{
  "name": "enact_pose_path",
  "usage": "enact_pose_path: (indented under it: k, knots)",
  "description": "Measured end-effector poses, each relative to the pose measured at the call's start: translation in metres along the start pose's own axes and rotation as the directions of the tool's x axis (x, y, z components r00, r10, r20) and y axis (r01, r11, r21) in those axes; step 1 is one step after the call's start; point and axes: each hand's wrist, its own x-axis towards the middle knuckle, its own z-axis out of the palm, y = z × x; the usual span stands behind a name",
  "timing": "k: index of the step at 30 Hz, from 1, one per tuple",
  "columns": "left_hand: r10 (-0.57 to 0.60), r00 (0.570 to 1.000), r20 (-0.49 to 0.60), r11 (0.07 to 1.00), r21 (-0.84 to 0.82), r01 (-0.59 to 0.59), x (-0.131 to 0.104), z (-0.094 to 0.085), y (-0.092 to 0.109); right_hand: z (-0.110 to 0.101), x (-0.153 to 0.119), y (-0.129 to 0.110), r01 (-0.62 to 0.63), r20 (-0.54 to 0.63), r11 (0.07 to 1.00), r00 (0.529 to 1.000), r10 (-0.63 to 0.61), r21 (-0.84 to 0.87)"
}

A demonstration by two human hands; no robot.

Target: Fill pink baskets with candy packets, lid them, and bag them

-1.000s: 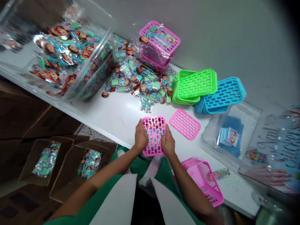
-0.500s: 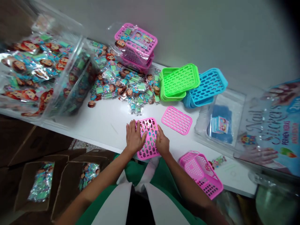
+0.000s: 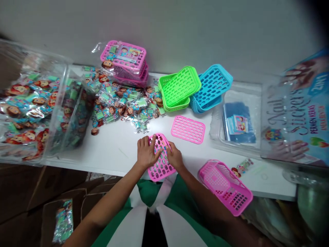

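A small pink plastic basket (image 3: 160,166) with a slotted lid on it is between my hands at the table's front edge. Colourful packets show through the slots. My left hand (image 3: 147,151) grips its left side, thumb lying across the lid. At the upper right side, my right hand (image 3: 175,156) pinches the rim, where the lid looks slightly apart from the basket. Just behind lies a loose pink lid (image 3: 188,129). Beyond my right forearm, an open pink basket (image 3: 228,187) overhangs the front edge.
Doll-shaped packets (image 3: 120,103) lie heaped beside a clear bin (image 3: 58,137). Behind them stand wrapped pink baskets (image 3: 130,65). Green baskets (image 3: 177,91) and blue baskets (image 3: 212,87) are stacked near a clear tray (image 3: 217,133) of cards. A nail-sticker box (image 3: 298,120) stands right; cartons (image 3: 23,202) are below left.
The view has turned slightly. My right fingers have moved from the basket's side onto its upper right rim, and the lid's edge there now looks raised. My left hand keeps its hold.
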Motion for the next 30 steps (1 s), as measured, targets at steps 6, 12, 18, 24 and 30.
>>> enact_pose_path:
  k: [6, 12, 18, 24, 30]
  knots:
    - [-0.101, 0.994, 0.051, 0.994, 0.053, 0.098, 0.018, -0.007, 0.006, 0.004, -0.005, 0.005, 0.21, -0.135, 0.978, 0.969, -0.209, -0.001]
    - [-0.12, 0.992, 0.04, 0.992, 0.036, 0.118, 0.017, -0.004, 0.008, 0.001, -0.008, 0.015, 0.22, -0.047, 0.973, 0.973, -0.224, -0.07]
    - [-0.089, 0.996, 0.004, 0.996, 0.005, 0.089, 0.018, 0.002, 0.007, -0.001, -0.006, 0.01, 0.17, -0.028, 0.97, 0.984, -0.177, -0.175]
    - [0.045, 0.997, 0.061, 0.999, 0.0, -0.045, 0.019, 0.002, 0.006, -0.002, -0.005, 0.014, 0.054, -0.046, 0.989, 0.998, -0.048, 0.137]
    - [0.026, 0.998, 0.055, 1.0, 0.012, -0.027, 0.02, 0.001, 0.01, -0.004, -0.005, 0.012, 0.132, -0.063, 0.991, 0.989, -0.132, 0.002]
